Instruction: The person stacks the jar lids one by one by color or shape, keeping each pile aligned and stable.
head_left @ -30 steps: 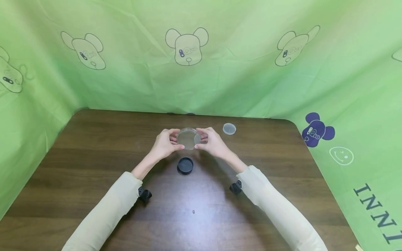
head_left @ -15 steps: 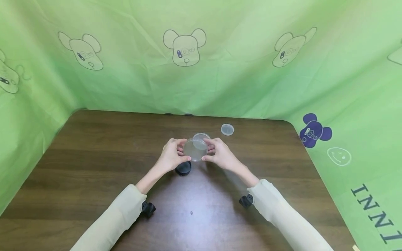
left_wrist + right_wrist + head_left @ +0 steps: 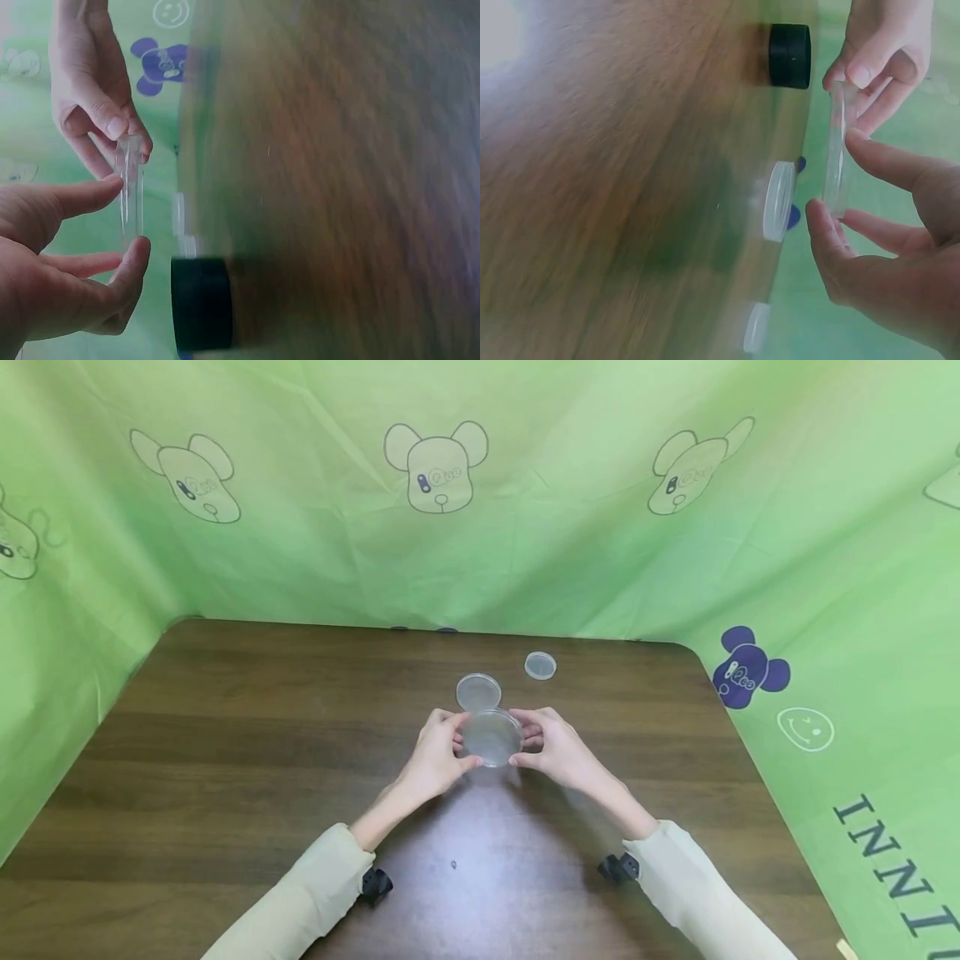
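Sleeves (image 3: pixel 300 889) come first, pale and ending short of our wrists, each with a small black camera (image 3: pixel 377 887) beneath. Between them, the brown table (image 3: pixel 247 727) bears a tiny speck (image 3: pixel 453 864), too small to name. Past that, our left hand (image 3: pixel 431 760) and right hand (image 3: pixel 561 753) face each other across a clear round dish (image 3: pixel 492 739), thumb and fingers of both pinching its rim. The wrist views show it edge-on above the tabletop, apparently close to level; whether it is one piece or two nested, we cannot tell.

To hold it well, we should pinch at opposite points of the rim with equal, light pressure, since what seems thin plastic might flex or slip if one side squeezed harder. We would do best moving both wrists together, fingertips off the flat face. A black round container (image 3: pixel 202 304) stands lower, to our left; the head view hides it, probably behind the left hand, so clearance there needs watching. Just beyond the dish lies a clear disc (image 3: pixel 478 692), easily clipped by a low pass. Farther off, to the right, rests a smaller clear lid (image 3: pixel 541 665), and behind everything hangs green cloth (image 3: pixel 330 552).
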`<state>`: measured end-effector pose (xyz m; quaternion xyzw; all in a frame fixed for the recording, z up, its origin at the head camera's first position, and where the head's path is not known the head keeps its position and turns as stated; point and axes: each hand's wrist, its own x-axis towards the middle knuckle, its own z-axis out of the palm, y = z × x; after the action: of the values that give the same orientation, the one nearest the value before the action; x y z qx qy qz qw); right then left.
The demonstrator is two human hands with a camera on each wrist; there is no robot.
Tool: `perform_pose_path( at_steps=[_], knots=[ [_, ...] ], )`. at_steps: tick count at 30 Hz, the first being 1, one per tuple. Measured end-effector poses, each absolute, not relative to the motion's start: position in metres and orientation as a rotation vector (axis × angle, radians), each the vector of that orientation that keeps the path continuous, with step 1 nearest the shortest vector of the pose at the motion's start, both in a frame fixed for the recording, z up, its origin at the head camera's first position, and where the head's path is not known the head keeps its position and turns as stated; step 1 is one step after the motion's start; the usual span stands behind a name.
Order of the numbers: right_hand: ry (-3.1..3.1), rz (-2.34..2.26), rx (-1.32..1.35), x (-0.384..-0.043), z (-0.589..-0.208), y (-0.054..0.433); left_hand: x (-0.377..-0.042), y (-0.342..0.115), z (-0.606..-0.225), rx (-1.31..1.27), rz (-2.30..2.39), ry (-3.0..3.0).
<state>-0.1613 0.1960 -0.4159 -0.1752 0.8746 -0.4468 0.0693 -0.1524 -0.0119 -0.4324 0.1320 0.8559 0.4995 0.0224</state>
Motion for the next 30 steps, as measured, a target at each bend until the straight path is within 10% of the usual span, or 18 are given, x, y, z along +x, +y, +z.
perform_pose_path(
  at_steps=[30],
  knots=[
    [2.66, -1.249, -0.513, -0.154, -0.442, 0.226, -0.145, 0.033, -0.446, 0.447, 1.126, 2.823]
  ],
)
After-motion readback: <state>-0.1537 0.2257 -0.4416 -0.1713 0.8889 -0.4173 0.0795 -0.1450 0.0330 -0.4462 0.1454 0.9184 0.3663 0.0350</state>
